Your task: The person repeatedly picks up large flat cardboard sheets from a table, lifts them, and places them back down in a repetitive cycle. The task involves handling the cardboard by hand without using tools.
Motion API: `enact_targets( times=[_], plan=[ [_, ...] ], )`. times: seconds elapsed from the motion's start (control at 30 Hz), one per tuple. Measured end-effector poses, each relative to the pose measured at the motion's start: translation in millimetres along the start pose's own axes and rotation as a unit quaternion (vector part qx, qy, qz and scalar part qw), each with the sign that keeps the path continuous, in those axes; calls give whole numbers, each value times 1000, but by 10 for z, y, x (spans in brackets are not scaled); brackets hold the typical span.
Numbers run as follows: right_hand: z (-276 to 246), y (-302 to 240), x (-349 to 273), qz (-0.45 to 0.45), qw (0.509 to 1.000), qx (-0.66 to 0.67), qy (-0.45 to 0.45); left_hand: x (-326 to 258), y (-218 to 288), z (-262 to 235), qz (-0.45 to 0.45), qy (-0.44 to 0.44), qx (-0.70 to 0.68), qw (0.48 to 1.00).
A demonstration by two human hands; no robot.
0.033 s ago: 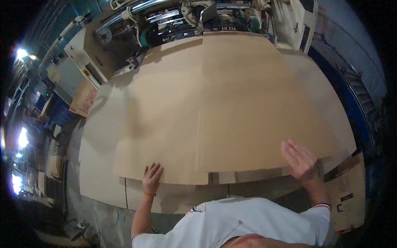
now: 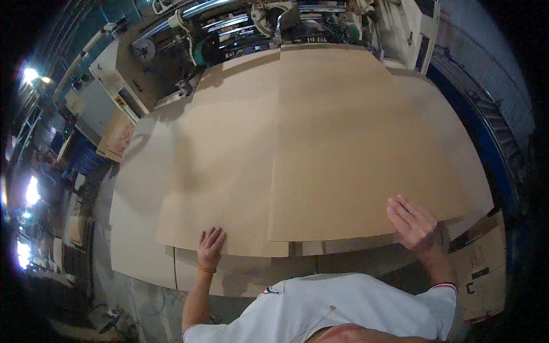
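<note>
Two large brown cardboard sheets lie side by side on a stack of more sheets: the left sheet point(image 2: 223, 171) and, overlapping it, the right sheet point(image 2: 366, 148). My left hand point(image 2: 211, 246) lies flat, fingers apart, on the near edge of the left sheet. At the near right corner of the right sheet, my right hand point(image 2: 413, 223) presses down with spread fingers. Neither hand grips anything. The lower sheets of the stack point(image 2: 137, 228) stick out to the left and toward me.
A machine with rollers and metal parts point(image 2: 257, 23) stands at the far end of the sheets. A beige cabinet point(image 2: 100, 97) is at the left. Blue-framed rails point(image 2: 492, 131) run along the right. A printed cardboard box point(image 2: 480, 268) sits at the lower right.
</note>
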State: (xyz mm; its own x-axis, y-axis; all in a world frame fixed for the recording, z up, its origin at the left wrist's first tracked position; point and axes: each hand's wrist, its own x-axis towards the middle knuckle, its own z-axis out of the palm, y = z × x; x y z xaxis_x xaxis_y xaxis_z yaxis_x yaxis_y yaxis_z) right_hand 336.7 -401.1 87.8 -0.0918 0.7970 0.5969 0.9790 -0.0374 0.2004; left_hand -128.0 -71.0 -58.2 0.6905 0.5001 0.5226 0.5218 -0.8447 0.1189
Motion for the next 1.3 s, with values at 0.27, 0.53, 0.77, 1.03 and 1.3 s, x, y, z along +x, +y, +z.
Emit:
enact_targets(
  times=[0.27,0.53,0.77,1.03,1.3],
  plan=[
    [895,903,-666,15,1000,-8,19,422,691,508,28,-30,38,998],
    [1797,891,-648,-6,1000,-9,7,785,-76,850,53,-2,68,996],
    [1930,728,-556,94,992,-36,-74,907,-159,876,76,-115,88,987],
    [2226,290,-721,223,958,101,-147,832,-571,991,172,-165,138,961],
    [2151,490,-688,138,985,-72,67,1127,-522,202,233,-51,116,964]
  ],
)
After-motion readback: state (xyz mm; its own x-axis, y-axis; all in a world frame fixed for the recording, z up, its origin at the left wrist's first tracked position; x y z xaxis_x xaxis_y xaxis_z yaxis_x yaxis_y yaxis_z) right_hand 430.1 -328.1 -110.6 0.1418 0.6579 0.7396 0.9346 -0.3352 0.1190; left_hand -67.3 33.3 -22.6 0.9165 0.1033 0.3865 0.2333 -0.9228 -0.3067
